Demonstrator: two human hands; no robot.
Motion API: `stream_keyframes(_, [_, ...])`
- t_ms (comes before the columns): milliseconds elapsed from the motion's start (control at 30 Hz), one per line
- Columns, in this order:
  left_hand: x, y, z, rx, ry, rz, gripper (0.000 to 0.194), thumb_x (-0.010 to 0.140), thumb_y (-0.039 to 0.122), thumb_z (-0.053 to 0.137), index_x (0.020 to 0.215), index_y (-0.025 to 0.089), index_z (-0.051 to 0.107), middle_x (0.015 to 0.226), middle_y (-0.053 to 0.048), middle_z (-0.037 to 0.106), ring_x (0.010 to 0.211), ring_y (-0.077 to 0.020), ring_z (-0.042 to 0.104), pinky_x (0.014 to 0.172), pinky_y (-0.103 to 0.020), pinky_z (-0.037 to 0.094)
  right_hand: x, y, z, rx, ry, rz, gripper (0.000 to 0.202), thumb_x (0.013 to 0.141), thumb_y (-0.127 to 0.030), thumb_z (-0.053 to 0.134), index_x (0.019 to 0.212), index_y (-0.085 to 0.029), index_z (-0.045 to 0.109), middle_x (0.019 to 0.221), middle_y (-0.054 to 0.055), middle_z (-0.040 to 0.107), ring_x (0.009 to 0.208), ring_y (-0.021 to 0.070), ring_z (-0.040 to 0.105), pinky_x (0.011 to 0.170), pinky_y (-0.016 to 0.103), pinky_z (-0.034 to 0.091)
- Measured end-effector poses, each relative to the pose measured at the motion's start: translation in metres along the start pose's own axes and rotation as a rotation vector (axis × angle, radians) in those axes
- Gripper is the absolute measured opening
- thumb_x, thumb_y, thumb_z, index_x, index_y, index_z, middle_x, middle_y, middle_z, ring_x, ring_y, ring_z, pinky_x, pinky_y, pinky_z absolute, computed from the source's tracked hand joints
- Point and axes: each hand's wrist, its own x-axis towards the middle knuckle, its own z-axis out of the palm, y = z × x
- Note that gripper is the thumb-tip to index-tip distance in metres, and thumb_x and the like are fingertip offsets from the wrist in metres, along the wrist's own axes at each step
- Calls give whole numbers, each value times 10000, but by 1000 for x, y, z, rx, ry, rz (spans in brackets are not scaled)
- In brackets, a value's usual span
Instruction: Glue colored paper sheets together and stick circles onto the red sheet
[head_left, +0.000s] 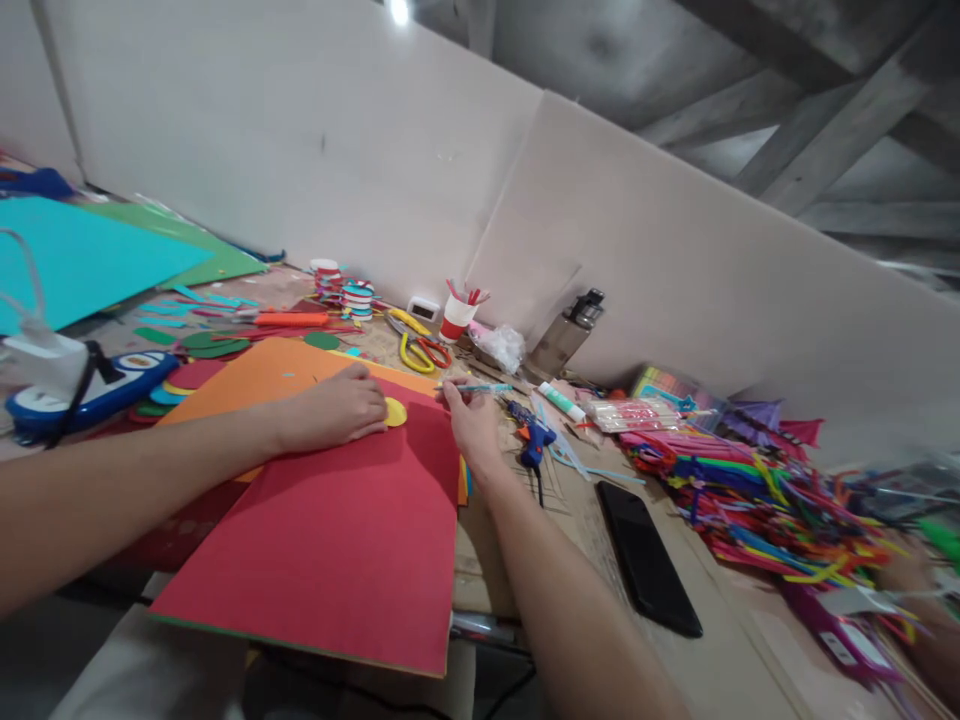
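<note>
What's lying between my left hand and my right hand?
In the head view, a yellow disc lies on red paper between your left hand and right hand.

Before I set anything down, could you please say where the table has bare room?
Bare tabletop shows on both sides of the phone: toward the right forearm, and toward the purple object. It's crowded around the colourful heap and the paper discs.
</note>
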Motion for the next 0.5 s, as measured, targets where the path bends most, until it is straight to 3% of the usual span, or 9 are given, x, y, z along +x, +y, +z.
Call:
stream_keyframes(67, [-2, -3, -4, -9, -49, 30, 385, 988, 293, 350, 843, 198, 694, 860, -62, 710, 854, -184, 591, 846, -332, 352, 1, 2, -4, -19, -2, -9, 211, 834, -383, 526, 866, -190, 607, 727, 22, 679, 718, 161, 653, 711, 285, 502])
stream_keyframes(200, [-2, -7, -5, -84, -6, -5, 323, 963, 341, 418, 942, 218, 715, 928, -64, 715, 886, -193, 608, 832, -318, 403, 0, 0, -6, -10, -13, 0, 197, 844, -367, 508, 864, -194, 601, 727, 14, 667, 713, 152, 645, 690, 267, 489])
stream_keyframes(367, [1, -8, 1, -153, -43, -53, 321, 949, 368, 447, 1097, 231, 696, 1077, -70, 702, 981, -205, 620, 861, -309, 438, 0, 4, -1, -74, -73, -14, 160, 838, -324, 515, 818, -188, 597, 695, -4, 638, 644, 137, 604, 622, 242, 450])
stream_keyframes(500, [7, -13, 10, -157, -69, -50, 361, 977, 343, 380, 1078, 228, 707, 1102, -62, 709, 1006, -200, 626, 886, -306, 441, 2, 8, 1, -140, -103, 21, 145, 827, -290, 506, 758, -192, 588, 617, -26, 589, 568, 126, 542, 549, 224, 384])
